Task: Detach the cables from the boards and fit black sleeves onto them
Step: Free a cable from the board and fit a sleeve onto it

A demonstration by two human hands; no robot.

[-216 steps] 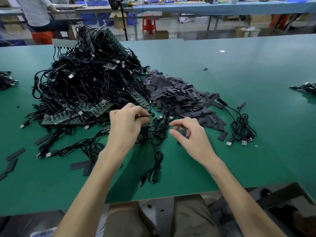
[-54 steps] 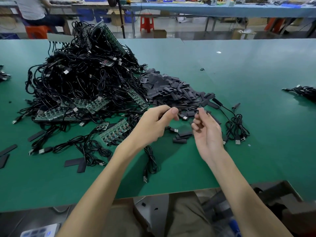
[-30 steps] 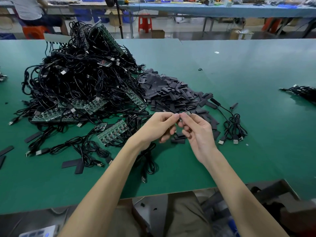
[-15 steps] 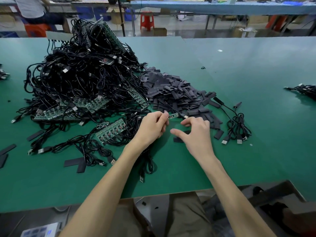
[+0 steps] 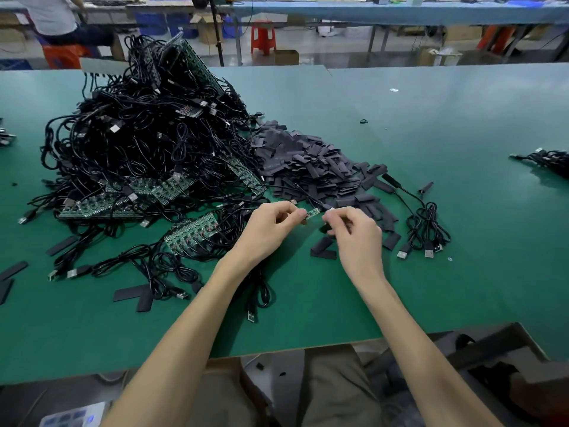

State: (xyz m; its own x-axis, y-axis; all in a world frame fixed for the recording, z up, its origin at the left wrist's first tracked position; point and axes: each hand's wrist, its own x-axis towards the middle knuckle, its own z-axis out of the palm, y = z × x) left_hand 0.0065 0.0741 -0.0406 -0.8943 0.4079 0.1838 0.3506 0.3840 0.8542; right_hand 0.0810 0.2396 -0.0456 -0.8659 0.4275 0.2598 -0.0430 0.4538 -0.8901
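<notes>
L hand (image 5: 271, 229) pinches sm. board (image 5: 311, 213); R hand (image 5: 357, 238) now up beside it, grip unclear.

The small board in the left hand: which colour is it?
The small board is green, best seen in the head view.

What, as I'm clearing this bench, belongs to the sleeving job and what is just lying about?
Job: small board pinched in the left hand; right hand beside it; sleeve pile; heap of cables and boards; sleeved cables.
Lying about: red stool; cardboard box.
</notes>
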